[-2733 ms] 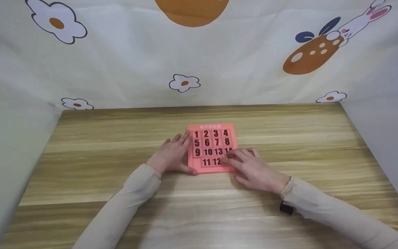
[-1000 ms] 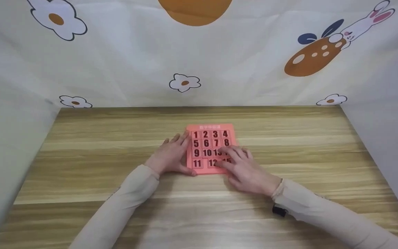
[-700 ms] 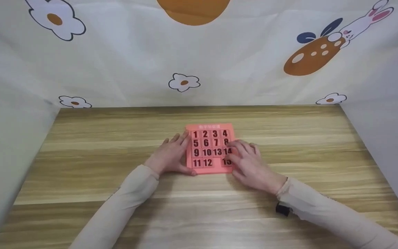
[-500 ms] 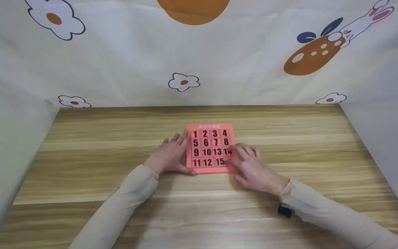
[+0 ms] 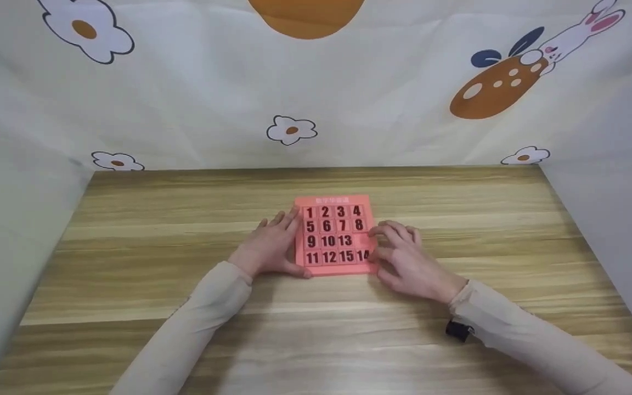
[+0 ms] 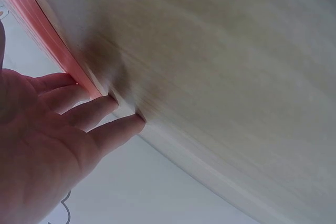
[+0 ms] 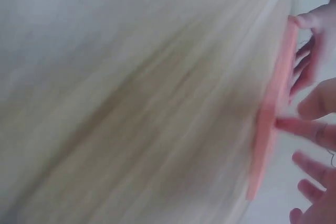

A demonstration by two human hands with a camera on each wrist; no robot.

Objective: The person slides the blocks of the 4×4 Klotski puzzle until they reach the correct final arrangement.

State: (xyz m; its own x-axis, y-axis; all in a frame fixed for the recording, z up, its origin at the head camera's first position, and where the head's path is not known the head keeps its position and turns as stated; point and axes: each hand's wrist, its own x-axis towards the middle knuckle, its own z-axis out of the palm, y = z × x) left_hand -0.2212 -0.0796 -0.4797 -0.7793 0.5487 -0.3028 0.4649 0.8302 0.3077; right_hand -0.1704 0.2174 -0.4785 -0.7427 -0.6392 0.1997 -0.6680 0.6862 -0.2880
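Note:
A pink sliding number puzzle [image 5: 343, 270] lies flat on the table. Its rows read 1 to 4, 5 to 8, then 9, 10, 13 and a vacant slot, then 11, 12, 15, 14. Along the puzzle's left edge rests my left hand [image 5: 269, 247], its thumb by the near left corner and its index finger up the side. In the left wrist view those fingers [image 6: 118, 135] are extended, tips down at the tabletop. My right hand [image 5: 409, 260] is bent loosely over the right edge, a fingertip touching the tile 14 [image 5: 362, 256].
The wood-grain table [image 5: 184, 214] spreads around the puzzle. A cloth backdrop [image 5: 201, 99] printed with flowers and a rabbit stands behind it, with pale walls at both sides. A black band [image 5: 458, 331] sits at the right wrist.
Tiles 11, 12 and 15 have slid left along the bottom row, and 14 has come down into the bottom right corner. My right hand has drawn slightly right; the left has stayed put.

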